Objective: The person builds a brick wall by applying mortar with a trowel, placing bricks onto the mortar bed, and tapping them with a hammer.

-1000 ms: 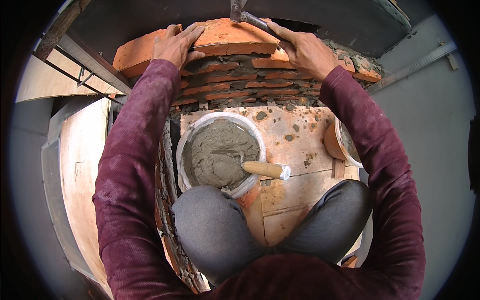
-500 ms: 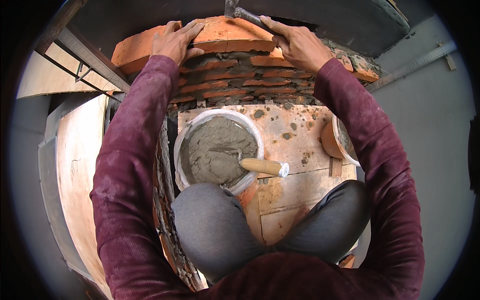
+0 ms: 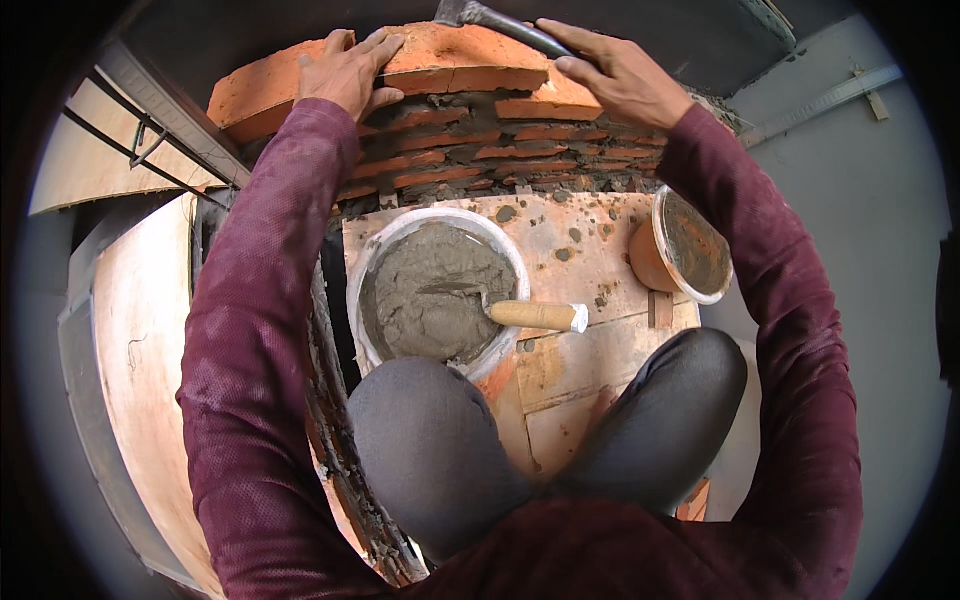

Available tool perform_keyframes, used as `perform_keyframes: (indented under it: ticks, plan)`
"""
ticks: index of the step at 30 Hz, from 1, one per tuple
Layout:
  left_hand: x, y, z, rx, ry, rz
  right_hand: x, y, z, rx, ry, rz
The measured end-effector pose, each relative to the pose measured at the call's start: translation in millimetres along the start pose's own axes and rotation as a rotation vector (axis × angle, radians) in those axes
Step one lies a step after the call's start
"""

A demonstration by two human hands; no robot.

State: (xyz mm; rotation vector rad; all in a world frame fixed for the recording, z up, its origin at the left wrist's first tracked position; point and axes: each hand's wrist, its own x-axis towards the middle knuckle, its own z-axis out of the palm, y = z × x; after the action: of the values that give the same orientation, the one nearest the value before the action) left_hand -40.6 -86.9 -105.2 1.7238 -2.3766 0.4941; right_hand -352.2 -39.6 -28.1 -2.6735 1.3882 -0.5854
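My left hand (image 3: pixel 342 76) lies with fingers apart on the top of the brick wall, over the joint between an orange brick (image 3: pixel 262 88) at the left and another brick (image 3: pixel 462 55) in the middle. My right hand (image 3: pixel 632 82) grips the dark handle of a hammer (image 3: pixel 515 30). The hammer's head is at the far edge of the middle brick; whether it touches cannot be made out. Below, grey mortar oozes between the brick courses (image 3: pixel 470 150). A trowel (image 3: pixel 535 316) with a wooden handle rests in a white-rimmed bucket (image 3: pixel 515 262) of wet mortar.
A smaller orange bucket (image 3: pixel 648 255) with grey matter inside stands at the right. Both buckets are on mortar-spotted boards (image 3: pixel 585 275), close to my knees. Dark metal bars (image 3: pixel 150 150) and a pale wood panel (image 3: pixel 150 330) are at the left, a grey wall (image 3: pixel 860 250) at the right.
My right hand and the hammer have shifted up and to the right, showing more handle. My left hand stays on the bricks. The view has shifted slightly, with more of the orange bucket showing.
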Motion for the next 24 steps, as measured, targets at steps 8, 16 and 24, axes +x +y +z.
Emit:
perform_keyframes:
  ticks: [8, 16, 24]
  plan:
    - [-89, -6, -60, -0.640, 0.375, 0.197, -237, 12, 4, 0.478, -0.227, 0.592]
    - [-293, 30, 40, -0.958, -0.320, -0.538, -399, 12, 144, 0.058, -0.720, 0.979]
    - [-288, 54, 55, -1.248, -0.052, -0.798, -354, 57, 134, 0.552, -0.820, 1.087]
